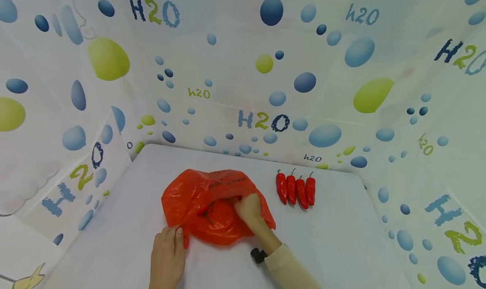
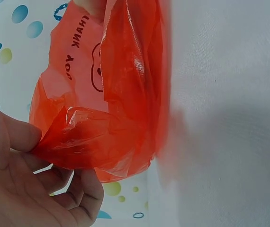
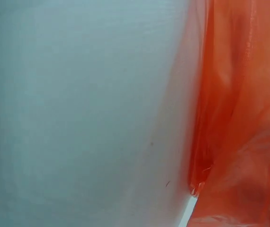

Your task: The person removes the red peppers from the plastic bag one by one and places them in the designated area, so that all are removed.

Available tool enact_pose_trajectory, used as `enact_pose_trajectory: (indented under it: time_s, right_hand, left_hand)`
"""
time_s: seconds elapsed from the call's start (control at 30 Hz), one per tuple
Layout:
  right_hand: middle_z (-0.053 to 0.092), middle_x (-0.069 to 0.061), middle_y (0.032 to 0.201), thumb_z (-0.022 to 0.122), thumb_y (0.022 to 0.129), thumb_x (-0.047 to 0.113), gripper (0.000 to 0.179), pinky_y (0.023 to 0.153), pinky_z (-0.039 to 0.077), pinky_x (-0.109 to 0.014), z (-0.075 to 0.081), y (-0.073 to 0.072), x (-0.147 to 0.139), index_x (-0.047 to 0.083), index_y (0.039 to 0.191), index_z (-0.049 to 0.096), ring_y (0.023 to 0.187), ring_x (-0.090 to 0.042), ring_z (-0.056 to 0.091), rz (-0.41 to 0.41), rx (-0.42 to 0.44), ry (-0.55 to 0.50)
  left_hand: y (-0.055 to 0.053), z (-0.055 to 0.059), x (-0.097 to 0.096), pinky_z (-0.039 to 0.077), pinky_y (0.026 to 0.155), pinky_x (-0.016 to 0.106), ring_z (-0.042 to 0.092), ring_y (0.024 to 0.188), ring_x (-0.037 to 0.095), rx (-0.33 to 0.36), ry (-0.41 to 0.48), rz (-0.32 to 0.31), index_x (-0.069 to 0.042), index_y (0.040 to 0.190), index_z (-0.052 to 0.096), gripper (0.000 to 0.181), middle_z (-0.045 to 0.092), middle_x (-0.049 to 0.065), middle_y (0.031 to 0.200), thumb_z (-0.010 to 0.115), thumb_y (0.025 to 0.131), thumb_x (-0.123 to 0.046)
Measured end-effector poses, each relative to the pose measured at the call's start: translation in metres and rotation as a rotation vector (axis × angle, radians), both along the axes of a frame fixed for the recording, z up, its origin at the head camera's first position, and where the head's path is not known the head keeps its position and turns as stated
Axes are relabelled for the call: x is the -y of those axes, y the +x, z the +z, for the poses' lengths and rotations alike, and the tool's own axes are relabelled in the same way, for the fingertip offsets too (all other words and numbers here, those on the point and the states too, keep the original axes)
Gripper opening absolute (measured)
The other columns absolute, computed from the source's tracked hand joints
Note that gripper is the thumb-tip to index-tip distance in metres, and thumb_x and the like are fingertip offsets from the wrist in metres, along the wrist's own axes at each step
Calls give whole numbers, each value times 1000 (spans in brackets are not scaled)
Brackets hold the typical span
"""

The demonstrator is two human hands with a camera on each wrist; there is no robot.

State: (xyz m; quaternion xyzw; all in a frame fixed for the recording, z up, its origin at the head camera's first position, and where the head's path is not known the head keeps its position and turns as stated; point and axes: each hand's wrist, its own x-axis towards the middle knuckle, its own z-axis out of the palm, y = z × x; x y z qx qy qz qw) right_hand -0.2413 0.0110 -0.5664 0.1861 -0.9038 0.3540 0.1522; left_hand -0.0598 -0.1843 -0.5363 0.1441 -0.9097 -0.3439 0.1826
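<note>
- Your left hand [image 1: 168, 253] pinches the "THANK YOU" bag [image 1: 181, 198] at its eight o'clock.
- Your right hand [image 1: 249, 209] enters its mouth; grip: can't tell.
- Peppers [image 1: 291, 190]: its three o'clock.

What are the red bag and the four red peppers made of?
The red bag looks like thin, shiny plastic: it crinkles and is partly see-through. The peppers have smooth, glossy red surfaces with bright highlights and thin stems; they might be real peppers or moulded plastic. The pictures can't settle that.

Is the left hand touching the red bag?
Touching. The left wrist view shows the left hand pinching a loose fold of the red bag.
</note>
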Motion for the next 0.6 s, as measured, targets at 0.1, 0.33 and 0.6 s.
enact_pose_trajectory:
  time_s: [0.1, 0.33, 0.6]
  right_hand:
    - [42, 7, 60, 73, 87, 2, 22, 53, 40, -26, 3, 1, -2, 12, 71, 62, 57, -10, 46, -19, 17, -40]
    - [49, 5, 64, 75, 88, 5, 10, 56, 43, -27, 10, 2, -2, 9, 82, 69, 60, -11, 49, -38, 133, -130]
    - [57, 3, 67, 77, 89, 9, 5, 57, 45, -28, 19, 4, -4, 7, 87, 73, 62, -13, 52, -25, 181, -188]
  left_hand:
    - [0, 1, -1, 41, 76, 42, 50, 86, 28, 18, 4, -3, 2, 108, 71, 28, 57, 8, 91, 50, 110, -17]
    - [0, 4, -2, 40, 77, 41, 48, 89, 28, 91, 28, -17, 2, 114, 69, 32, 56, 7, 93, 47, 112, -21]
    - [-1, 4, -4, 40, 77, 43, 49, 88, 29, 59, 11, -5, 3, 113, 70, 31, 57, 9, 92, 49, 111, -18]
